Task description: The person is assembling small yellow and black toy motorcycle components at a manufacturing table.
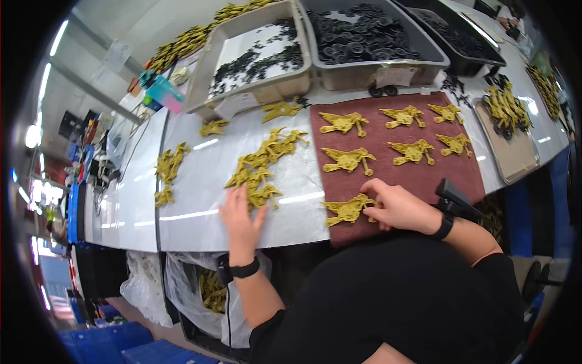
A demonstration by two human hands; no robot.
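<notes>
My right hand (397, 208) pinches the right end of a yellow plastic part (344, 210), which lies at the near left of a brown cloth mat (412, 191). Several similar parts, such as this yellow part (347, 159), sit spaced in rows farther up the mat. My left hand (241, 219) is slightly blurred, fingers stretched out and apart, at the near edge of a loose pile of yellow parts (262, 159) on the white tabletop. Whether its fingertips touch the pile, I cannot tell. Nothing shows in its grasp.
At the back stand a grey bin of small black pieces (250, 96) and a grey bin of black rings (370, 71). A tray with yellow assemblies (515, 161) lies right. A turquoise bottle (159, 91) stands left. Below the table edge hangs a plastic-lined container (188, 291).
</notes>
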